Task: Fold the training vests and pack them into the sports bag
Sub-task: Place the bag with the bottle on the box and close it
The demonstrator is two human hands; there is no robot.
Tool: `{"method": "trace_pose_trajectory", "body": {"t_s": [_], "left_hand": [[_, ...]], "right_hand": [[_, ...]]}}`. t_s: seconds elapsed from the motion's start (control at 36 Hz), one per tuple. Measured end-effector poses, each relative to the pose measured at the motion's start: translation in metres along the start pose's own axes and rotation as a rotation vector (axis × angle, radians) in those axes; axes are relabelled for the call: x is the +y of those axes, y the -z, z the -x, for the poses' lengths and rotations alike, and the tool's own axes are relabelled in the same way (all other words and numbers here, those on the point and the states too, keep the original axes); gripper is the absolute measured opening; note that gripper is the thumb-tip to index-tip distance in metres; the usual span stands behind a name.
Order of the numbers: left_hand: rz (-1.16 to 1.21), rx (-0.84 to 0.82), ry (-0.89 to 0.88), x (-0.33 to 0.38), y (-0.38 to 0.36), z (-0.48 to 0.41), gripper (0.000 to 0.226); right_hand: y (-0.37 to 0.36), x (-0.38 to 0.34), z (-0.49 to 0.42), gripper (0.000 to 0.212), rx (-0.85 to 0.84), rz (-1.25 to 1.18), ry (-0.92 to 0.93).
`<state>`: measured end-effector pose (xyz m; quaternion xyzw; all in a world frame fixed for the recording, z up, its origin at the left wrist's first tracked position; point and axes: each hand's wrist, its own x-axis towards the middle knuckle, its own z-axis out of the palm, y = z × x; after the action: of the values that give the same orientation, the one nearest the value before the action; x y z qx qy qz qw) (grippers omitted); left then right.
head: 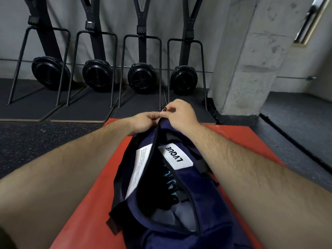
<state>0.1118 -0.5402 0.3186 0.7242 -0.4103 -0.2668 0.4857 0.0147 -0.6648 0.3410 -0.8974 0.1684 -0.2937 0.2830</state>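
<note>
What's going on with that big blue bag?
A person's left hand grips the far end of a navy blue fabric sports bag lying on a red floor mat. The right hand seems to pinch the black zip pull there. The bag is open, with shiny teal cloth inside.

A navy sports bag (203, 200) lies unzipped on a red mat (91, 212) on the floor, with teal fabric (169, 177) showing inside. At its far end the left grip (145, 119) pinches the bag's edge. The right grip (180, 114) pinches the black zip pull (164, 109). Upright rowing machines (140, 76) line the wall.
</note>
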Motion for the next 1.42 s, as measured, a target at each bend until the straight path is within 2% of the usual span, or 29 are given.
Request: {"method": "trace_pose_trajectory", "body": {"t_s": [0.11, 0.19, 0.28, 0.36, 0.39, 0.44, 0.5, 0.56, 0.64, 0.78, 0.86, 0.97, 1.03, 1.11, 1.22, 1.33, 1.42], "left_hand": [[-0.076, 0.127, -0.038, -0.003, -0.006, -0.007, 0.03], [-0.163, 0.142, -0.044, -0.004, -0.004, -0.015, 0.024], [-0.381, 0.211, 0.035, -0.008, 0.006, -0.024, 0.017], [-0.47, 0.309, 0.109, -0.012, 0.014, -0.025, 0.011], [-0.496, 0.314, 0.071, -0.009, 0.015, -0.024, 0.01], [-0.499, 0.287, -0.081, -0.004, 0.015, -0.015, 0.021], [-0.422, 0.206, -0.211, -0.001, 0.015, -0.001, 0.031], [-0.451, 0.128, -0.266, -0.004, 0.013, 0.01, 0.034], [-0.662, 0.137, -0.205, -0.001, 0.003, 0.023, 0.036], [-0.799, 0.324, -0.064, 0.013, -0.012, 0.031, 0.028], [-0.786, 0.315, -0.141, 0.016, -0.016, 0.038, 0.026], [-0.66, 0.114, -0.359, 0.019, -0.017, 0.061, 0.021], [-0.662, 0.089, -0.317, 0.02, -0.019, 0.073, 0.022], [-0.713, 0.144, -0.317, 0.023, -0.021, 0.084, 0.032], [-0.775, 0.181, -0.22, 0.03, -0.027, 0.089, 0.035], [-0.811, 0.3, -0.16, 0.031, -0.038, 0.09, 0.026], [-0.755, 0.313, -0.208, 0.034, -0.044, 0.098, 0.03]], "right_hand": [[-0.001, 0.001, -0.001, 0.017, -0.002, 0.014, 0.059], [-0.002, 0.0, 0.002, 0.022, -0.024, 0.001, 0.148], [0.002, -0.011, 0.01, 0.02, -0.087, -0.026, 0.258], [0.008, -0.021, 0.018, 0.017, -0.132, -0.024, 0.313], [0.01, -0.021, 0.021, 0.017, -0.131, -0.027, 0.311], [0.014, -0.019, 0.024, 0.018, -0.111, -0.031, 0.291], [0.018, -0.015, 0.026, 0.017, -0.085, -0.034, 0.256], [0.02, -0.014, 0.029, 0.016, -0.062, -0.044, 0.22], [0.021, -0.015, 0.038, 0.016, -0.051, -0.059, 0.194], [0.033, -0.019, 0.068, 0.013, -0.077, -0.064, 0.23], [0.042, -0.018, 0.083, 0.014, -0.088, -0.034, 0.231], [0.048, -0.02, 0.091, 0.013, -0.061, -0.022, 0.155], [0.048, -0.025, 0.096, 0.013, -0.06, -0.029, 0.138], [0.049, -0.033, 0.108, 0.012, -0.075, -0.031, 0.137], [0.054, -0.038, 0.129, 0.012, -0.084, -0.035, 0.153], [0.067, -0.04, 0.148, 0.01, -0.099, -0.031, 0.188], [0.076, -0.039, 0.157, 0.011, -0.09, 0.002, 0.183]]}}
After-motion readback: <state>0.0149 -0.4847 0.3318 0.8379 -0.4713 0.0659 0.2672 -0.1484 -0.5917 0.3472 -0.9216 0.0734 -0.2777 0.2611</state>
